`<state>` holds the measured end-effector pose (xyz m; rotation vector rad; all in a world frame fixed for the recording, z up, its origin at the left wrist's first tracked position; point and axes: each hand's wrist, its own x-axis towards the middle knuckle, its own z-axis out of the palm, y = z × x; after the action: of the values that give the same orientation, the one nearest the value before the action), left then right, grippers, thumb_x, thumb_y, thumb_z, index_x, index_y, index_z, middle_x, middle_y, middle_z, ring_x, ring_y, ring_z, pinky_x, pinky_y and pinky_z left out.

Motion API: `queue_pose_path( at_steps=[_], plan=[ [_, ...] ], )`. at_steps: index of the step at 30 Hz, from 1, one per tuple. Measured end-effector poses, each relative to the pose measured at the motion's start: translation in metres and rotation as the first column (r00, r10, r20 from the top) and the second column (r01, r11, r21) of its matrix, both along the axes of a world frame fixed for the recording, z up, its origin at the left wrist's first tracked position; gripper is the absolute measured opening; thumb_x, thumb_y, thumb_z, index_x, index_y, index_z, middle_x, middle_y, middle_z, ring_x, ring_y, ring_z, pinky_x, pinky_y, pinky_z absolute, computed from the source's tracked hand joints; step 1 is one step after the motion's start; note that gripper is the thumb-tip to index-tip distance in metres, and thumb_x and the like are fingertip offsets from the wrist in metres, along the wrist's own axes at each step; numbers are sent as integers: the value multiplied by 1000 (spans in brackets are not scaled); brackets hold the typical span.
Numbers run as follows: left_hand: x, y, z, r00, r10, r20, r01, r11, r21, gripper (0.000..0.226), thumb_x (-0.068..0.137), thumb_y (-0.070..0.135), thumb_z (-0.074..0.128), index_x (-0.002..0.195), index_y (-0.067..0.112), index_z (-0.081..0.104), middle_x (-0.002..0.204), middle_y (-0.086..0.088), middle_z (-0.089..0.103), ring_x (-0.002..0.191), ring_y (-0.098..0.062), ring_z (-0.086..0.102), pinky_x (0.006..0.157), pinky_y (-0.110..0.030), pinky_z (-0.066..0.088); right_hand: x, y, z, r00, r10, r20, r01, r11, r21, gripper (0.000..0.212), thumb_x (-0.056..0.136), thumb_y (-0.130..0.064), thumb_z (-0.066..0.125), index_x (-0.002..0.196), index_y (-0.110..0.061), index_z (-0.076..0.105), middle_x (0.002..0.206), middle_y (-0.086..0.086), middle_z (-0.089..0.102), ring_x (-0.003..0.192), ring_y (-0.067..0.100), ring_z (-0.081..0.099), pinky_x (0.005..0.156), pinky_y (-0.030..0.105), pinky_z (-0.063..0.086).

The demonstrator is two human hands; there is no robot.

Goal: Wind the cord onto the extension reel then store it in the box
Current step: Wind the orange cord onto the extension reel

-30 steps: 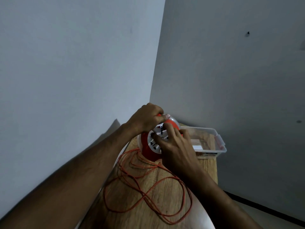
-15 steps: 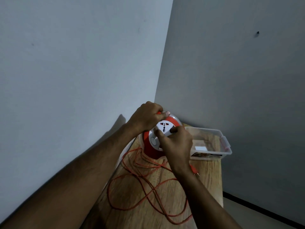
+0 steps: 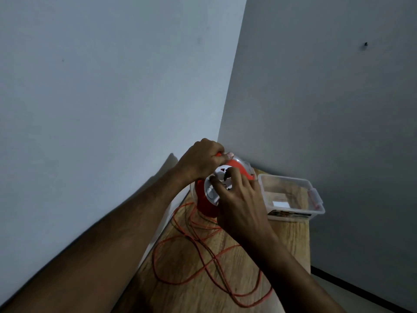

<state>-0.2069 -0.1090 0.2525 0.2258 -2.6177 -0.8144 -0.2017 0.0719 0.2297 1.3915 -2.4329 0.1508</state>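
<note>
The orange extension reel (image 3: 222,186) is stood on edge at the far end of the wooden counter (image 3: 286,240), just beside the clear plastic box (image 3: 316,199). Its top handle is gripped by the curled left hand (image 3: 203,161), while the fingertips of the right hand (image 3: 239,204) are pressed on the white socket face to turn it. Most of the orange cord (image 3: 203,263) is seen lying in loose, crossing loops on the counter, so winding is judged to be at an early stage. The reel should be kept steady and the face turned evenly. The crossed loops may snag; they should be fed in without kinks.
</note>
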Motion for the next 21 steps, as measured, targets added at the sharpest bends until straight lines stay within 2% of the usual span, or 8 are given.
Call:
queue_pose_path(
  at_steps=[3,6,10,13,15,17,19,21],
  plan=[
    [4,-3,-2,1000,3,12,-3,1000,5,48,97,50,50,66,15,61,64,0,61,63,-16,59,66,-36,50,-2,-3,-1,999,41,-13,-41,998,-39,78,61,-30,91,132,-18,60,130,17,56,115,37,59,92,55,50],
    [7,-4,-1,1000,10,16,-10,1000,-2,45,97,50,50,59,26,53,59,5,56,60,-15,56,63,-35,46,-6,-3,-2,997,81,14,-78,984,-158,74,56,-32,94,123,-16,69,118,16,63,101,36,65,81,49,57],
    [9,-3,-2,999,33,6,-33,999,0,49,102,42,56,55,30,46,58,11,53,58,-9,52,62,-27,39,-7,-8,-3,991,-4,135,41,960,-277,66,68,-44,87,125,-17,69,116,10,70,94,28,70,76,34,57],
    [12,-1,-2,999,44,14,-44,999,-11,45,101,44,55,61,23,55,65,0,64,61,-12,58,65,-32,49,-1,-15,-4,949,-60,308,181,907,-380,62,76,-49,81,126,-16,64,114,3,73,95,18,70,77,27,57],
    [12,-1,-4,998,66,12,-66,998,-8,49,101,42,56,56,24,50,58,3,57,57,-12,53,59,-29,40,3,-19,-1,869,-33,493,301,828,-474,62,78,-49,80,124,-15,55,115,-2,67,97,10,66,70,10,49],
    [14,-1,-4,996,87,5,-87,996,19,53,101,39,57,52,26,44,53,7,49,54,-12,48,57,-27,31,7,-22,2,772,29,635,405,747,-527,61,80,-46,81,120,-17,46,114,-4,62,98,10,65,64,4,41],
    [17,-4,-6,996,89,-2,-89,996,29,51,101,41,56,53,23,50,55,3,53,56,-14,51,59,-28,33,12,-22,2,809,11,588,369,768,-523,51,84,-39,78,120,-14,51,111,-3,63,95,12,65,67,5,41],
    [21,-6,-5,996,90,7,-91,995,29,52,99,48,52,61,12,61,62,-5,63,61,-20,58,62,-34,44,17,-17,0,944,30,328,150,846,-511,38,87,-32,76,114,-10,60,110,5,70,91,20,69,70,16,49]
  ],
)
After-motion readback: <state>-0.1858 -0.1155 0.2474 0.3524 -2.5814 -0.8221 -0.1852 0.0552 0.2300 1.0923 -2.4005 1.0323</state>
